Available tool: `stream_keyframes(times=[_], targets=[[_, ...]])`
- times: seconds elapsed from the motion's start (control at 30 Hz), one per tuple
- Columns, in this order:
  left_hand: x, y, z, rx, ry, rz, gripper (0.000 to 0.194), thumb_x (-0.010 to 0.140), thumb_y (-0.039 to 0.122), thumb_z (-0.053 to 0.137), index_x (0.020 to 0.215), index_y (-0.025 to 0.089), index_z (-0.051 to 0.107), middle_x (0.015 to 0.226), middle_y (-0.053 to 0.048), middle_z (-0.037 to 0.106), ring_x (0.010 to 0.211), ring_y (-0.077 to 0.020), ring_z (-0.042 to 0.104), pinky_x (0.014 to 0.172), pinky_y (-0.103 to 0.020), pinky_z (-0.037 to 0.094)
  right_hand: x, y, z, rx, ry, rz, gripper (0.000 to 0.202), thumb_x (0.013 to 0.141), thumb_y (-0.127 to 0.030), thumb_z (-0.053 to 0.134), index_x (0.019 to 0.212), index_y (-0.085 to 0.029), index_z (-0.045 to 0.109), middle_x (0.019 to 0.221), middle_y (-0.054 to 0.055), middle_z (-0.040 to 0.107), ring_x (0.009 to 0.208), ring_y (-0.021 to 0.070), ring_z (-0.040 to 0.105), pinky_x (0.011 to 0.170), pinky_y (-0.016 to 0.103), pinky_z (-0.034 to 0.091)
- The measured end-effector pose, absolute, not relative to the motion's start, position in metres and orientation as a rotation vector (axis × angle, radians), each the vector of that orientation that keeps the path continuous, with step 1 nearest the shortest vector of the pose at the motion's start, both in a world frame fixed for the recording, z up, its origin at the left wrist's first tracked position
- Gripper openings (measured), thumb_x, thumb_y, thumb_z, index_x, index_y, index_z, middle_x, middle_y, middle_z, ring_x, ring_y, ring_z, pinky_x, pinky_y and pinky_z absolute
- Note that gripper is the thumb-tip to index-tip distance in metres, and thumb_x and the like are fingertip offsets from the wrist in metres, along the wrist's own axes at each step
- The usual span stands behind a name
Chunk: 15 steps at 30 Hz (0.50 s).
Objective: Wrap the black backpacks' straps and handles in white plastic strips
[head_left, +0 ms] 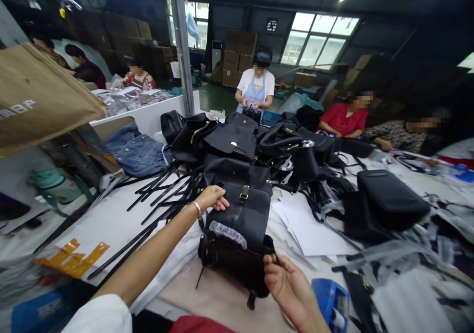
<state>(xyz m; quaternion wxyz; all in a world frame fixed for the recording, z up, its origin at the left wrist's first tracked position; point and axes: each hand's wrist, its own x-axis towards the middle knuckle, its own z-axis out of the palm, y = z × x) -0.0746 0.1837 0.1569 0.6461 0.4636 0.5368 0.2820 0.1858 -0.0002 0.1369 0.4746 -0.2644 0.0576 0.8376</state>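
A black leather-like backpack (237, 269) lies in front of me, its flap (255, 209) spread away from me with a gold-coloured buckle on it. Clear bubbly plastic wrap (227, 235) covers a part between flap and body. My left hand (214, 198), with a bracelet at the wrist, is at the flap's left edge, fingers curled; what they hold, if anything, is too small to make out. My right hand (283, 278) pinches a thin black strap or edge at the bag's right side.
Black bags (237, 138) are heaped beyond. Loose black straps (163, 194) and denim (138, 152) lie left. White sheets (311, 229), another black bag (392, 197), plastic wrap and a blue object (331, 303) are right. A person in an apron (256, 88) stands across; others sit farther off.
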Motion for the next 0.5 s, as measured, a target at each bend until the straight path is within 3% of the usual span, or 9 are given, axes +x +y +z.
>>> stream_keyframes(times=[0.13,0.23,0.37,0.5], targets=[[-0.091,0.158,0.145,1.101,1.220,1.026,0.046,0.084,0.038,0.054,0.120,0.013,0.040,0.102,-0.016,0.067,0.076,-0.0173,0.068,0.063,-0.027,0.052,0.188,0.002,0.137,-0.654,0.212,2.000,0.014,0.090,-0.017,0.042,0.085,-0.012,0.055,0.075,0.003,0.057,0.055,0.0065,0.051,0.053,0.018,0.049],[-0.108,0.121,0.129,1.259,1.288,1.115,0.048,0.086,0.043,0.049,0.124,0.014,0.043,0.120,-0.017,0.060,0.104,-0.0221,0.061,0.084,-0.036,0.050,0.190,0.009,0.136,-0.674,0.237,1.966,0.017,0.092,-0.017,0.038,0.085,-0.014,0.053,0.073,0.002,0.056,0.053,0.0069,0.050,0.051,0.019,0.049],[-0.120,0.064,0.108,1.657,1.253,0.852,0.058,0.085,0.047,0.049,0.133,0.017,0.038,0.132,-0.015,0.051,0.121,-0.0251,0.049,0.102,-0.042,0.039,0.189,0.015,0.136,-0.683,0.267,1.918,0.019,0.094,-0.019,0.033,0.086,-0.015,0.051,0.071,0.001,0.055,0.052,0.0073,0.049,0.048,0.019,0.048],[-0.115,0.025,0.095,2.111,1.462,0.634,0.093,0.070,0.061,0.061,0.141,0.015,0.024,0.139,-0.020,0.041,0.128,-0.0328,0.039,0.107,-0.053,0.027,0.186,0.018,0.134,-0.679,0.265,1.876,0.019,0.094,-0.018,0.031,0.090,-0.015,0.049,0.073,0.002,0.055,0.053,0.0076,0.050,0.048,0.020,0.049]])
